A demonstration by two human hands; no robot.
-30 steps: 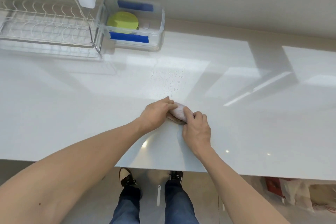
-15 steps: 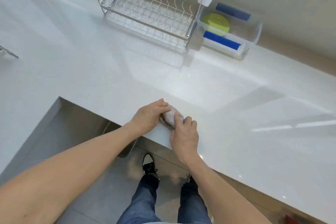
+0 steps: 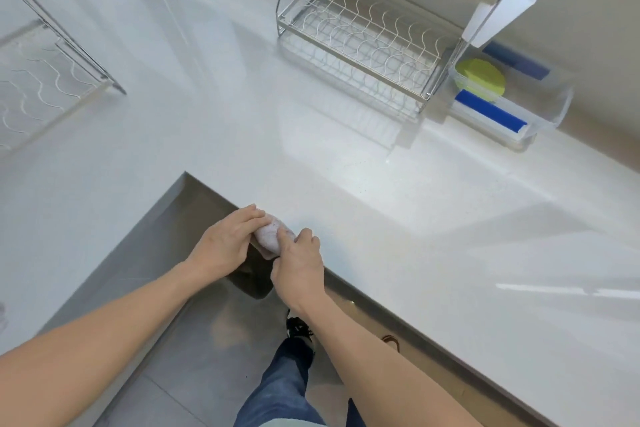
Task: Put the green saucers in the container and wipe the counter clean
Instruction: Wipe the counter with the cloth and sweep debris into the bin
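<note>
Both hands, left hand (image 3: 227, 246) and right hand (image 3: 298, 262), grip a bunched cloth (image 3: 272, 236) at the white counter (image 3: 433, 218) edge; green saucers (image 3: 479, 80) sit in the clear container (image 3: 540, 121) beside a dish rack (image 3: 363, 35).

Two hands (image 3: 228, 246), one cloth (image 3: 272, 236), one container (image 3: 540, 114) (saucers stacked, uncountable), two racks (image 3: 363, 35).

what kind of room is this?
Most likely a kitchen: a white L-shaped counter carries a wire dish rack and a clear container holding green saucers, while both hands hold a cloth at its edge.
</note>
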